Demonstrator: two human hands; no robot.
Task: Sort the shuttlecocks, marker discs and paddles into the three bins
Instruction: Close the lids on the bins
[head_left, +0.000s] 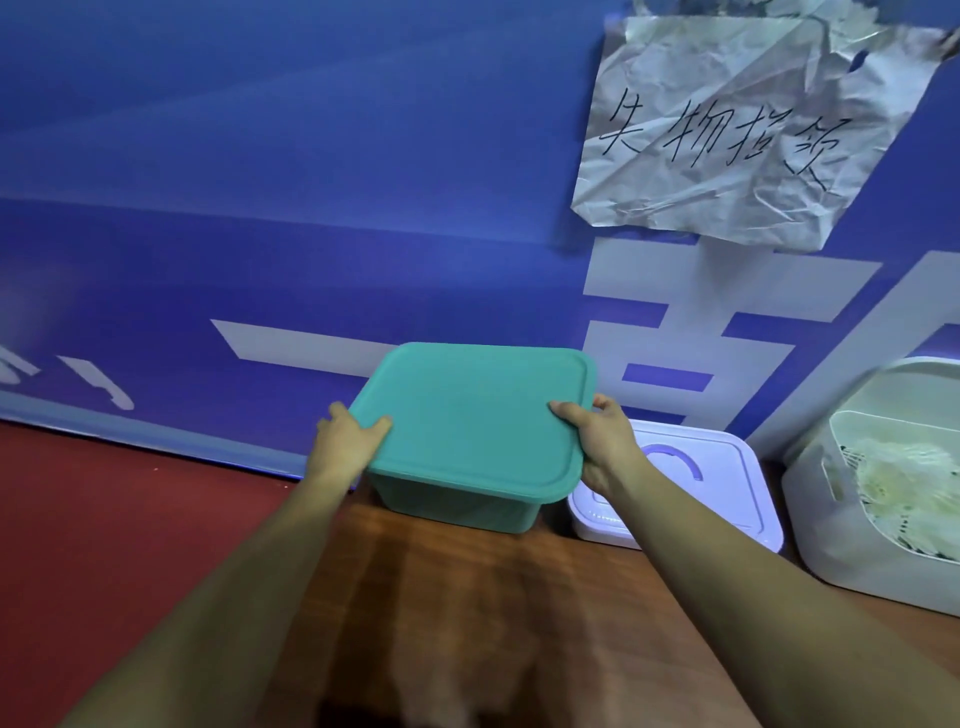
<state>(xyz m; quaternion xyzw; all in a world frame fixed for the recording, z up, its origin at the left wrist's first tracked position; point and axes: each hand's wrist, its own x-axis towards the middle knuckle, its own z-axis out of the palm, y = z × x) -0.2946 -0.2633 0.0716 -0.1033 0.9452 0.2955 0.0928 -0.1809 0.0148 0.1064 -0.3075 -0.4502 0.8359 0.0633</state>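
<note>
Your left hand (349, 441) and right hand (602, 441) grip the lidded teal bin (478, 415) by its two sides, thumbs on top, at the far edge of the table (493, 597). Just to its right, partly behind your right hand, sits a closed white bin (727, 467). Farther right, an open white basket (831, 519) holds shuttlecocks (904, 483). A blue banner (311, 208) with a crumpled paper note (727, 130) rises close behind.
</note>
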